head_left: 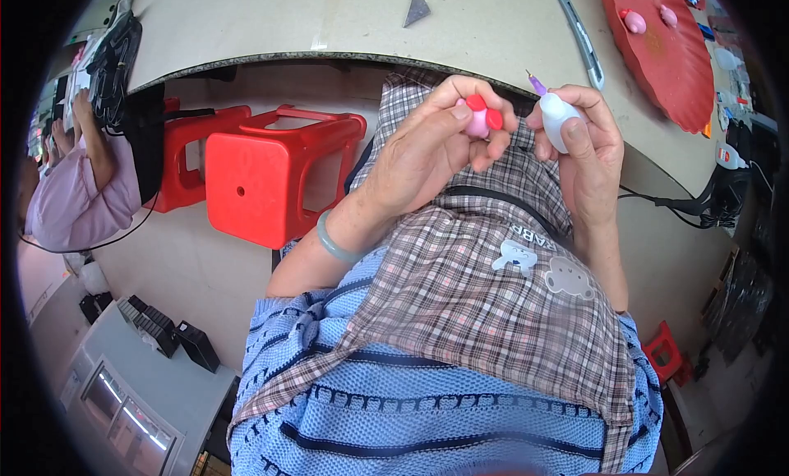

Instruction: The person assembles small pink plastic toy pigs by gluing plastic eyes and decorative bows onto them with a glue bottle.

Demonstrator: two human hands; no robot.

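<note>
Between the thumb and fingers of my left hand (431,143) is a small pink figurine (480,119) with red parts on its top and side. My right hand (590,139) grips a white squeeze bottle (558,119), its purple needle tip (537,85) pointing up and away from me. The tip is apart from the figurine, a short way to its right. Both hands are over my lap, just before the table's near edge. My fingers partly cover the figurine and the bottle.
On the table (271,24) lie a grey utility knife (580,37) and a dark grey wedge-shaped piece (417,12). A red scalloped tray (657,73) at the right bears small pink figurines (634,21). Red stools (246,188) stand at left, near a person in a pink top (90,184).
</note>
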